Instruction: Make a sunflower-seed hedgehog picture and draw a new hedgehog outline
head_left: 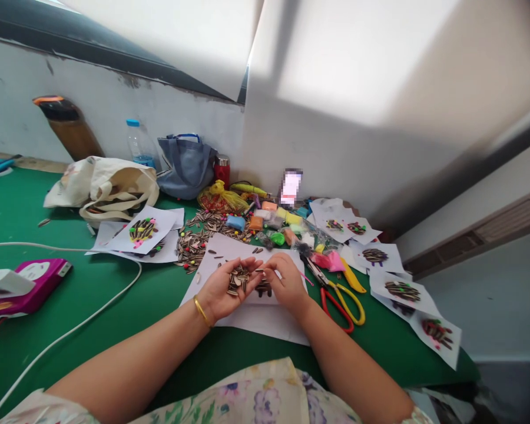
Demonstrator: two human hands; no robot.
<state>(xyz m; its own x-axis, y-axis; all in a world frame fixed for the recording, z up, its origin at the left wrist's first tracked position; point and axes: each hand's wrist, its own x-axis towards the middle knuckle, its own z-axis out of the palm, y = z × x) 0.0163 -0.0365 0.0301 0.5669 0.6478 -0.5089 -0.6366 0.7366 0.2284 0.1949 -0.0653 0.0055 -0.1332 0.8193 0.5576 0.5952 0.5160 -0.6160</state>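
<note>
My left hand (224, 288) is palm up and cupped, with a small heap of striped sunflower seeds (237, 280) in it. Close to its fingertips, my right hand (286, 282) has thumb and forefinger pinched on what looks like a single sunflower seed. Both hands are over a white sheet of paper (265, 327). On the sheet, partly hidden by my hands, is a dark shape (264, 288) made of seeds. A few loose seeds lie near the sheet's upper left. A big pile of sunflower seeds (194, 244) with coloured beads spreads beyond the sheet.
Red-and-yellow-handled scissors (342, 303) and a yellow utility knife (352, 275) lie right. Coloured clay packets (256, 223) are behind. Seed pictures on paper (401, 290) line the right edge; others (141, 232) lie left. A phone (290, 187) leans on the wall. A white cable (88, 318) crosses the left.
</note>
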